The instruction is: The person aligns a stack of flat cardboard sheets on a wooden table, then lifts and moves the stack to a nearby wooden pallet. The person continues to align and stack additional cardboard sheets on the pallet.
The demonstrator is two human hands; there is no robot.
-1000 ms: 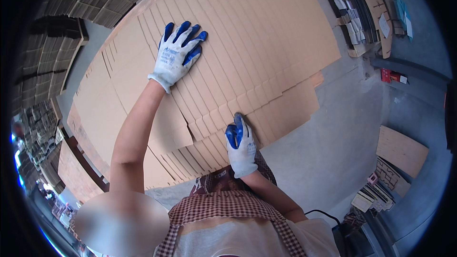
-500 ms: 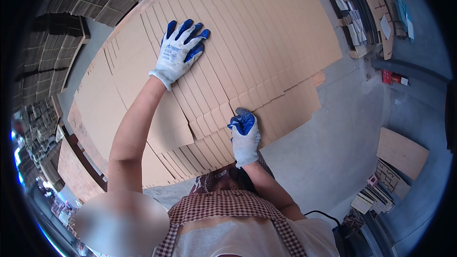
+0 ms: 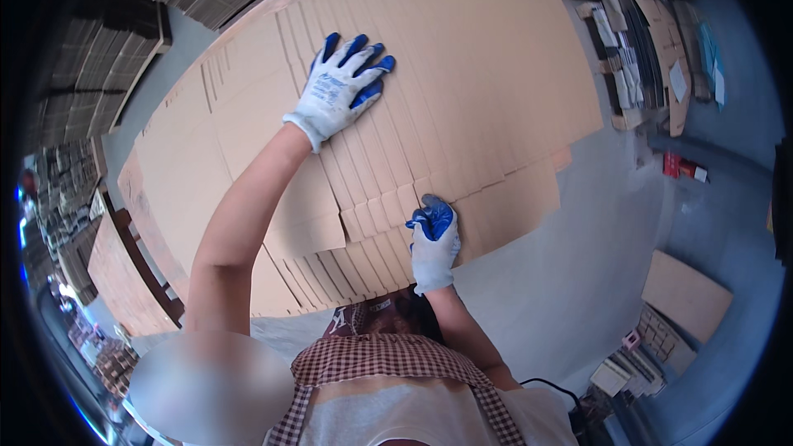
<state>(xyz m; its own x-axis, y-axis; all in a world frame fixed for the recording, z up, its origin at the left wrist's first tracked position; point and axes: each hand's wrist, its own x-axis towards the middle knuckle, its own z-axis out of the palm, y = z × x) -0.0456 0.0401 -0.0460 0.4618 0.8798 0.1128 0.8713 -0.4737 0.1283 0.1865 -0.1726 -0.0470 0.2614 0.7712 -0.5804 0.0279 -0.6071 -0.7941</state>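
Observation:
Overlapping flat brown cardboard sheets [image 3: 487, 74] lie fanned out before me, their creased edges and slotted flaps running in close lines. My left hand [image 3: 343, 92], in a white glove with blue coated fingers, rests on top of them with its fingers spread. Nearer my body, my right hand [image 3: 435, 239], gloved alike, is closed at the flaps along the near edge. Its blue palm side shows, with the fingers curled and the thumb pressed in by a slot. The grip appears to be on a sheet's flap, though the exact contact is partly hidden by the fingers.
Bundled cardboard stacks [image 3: 103, 66] stand at the far left. A wooden board [image 3: 124, 277] lies at the left. More stacked boards [image 3: 615, 58] stand at the far right, near a small red box [image 3: 679, 167]. A brown panel [image 3: 686, 296] lies on the right-hand floor [image 3: 562, 281].
My left hand has slid a little to the right over the cardboard. The sheet edges under it look closer together. My right hand stays closed at the flaps; the whole view has shifted slightly.

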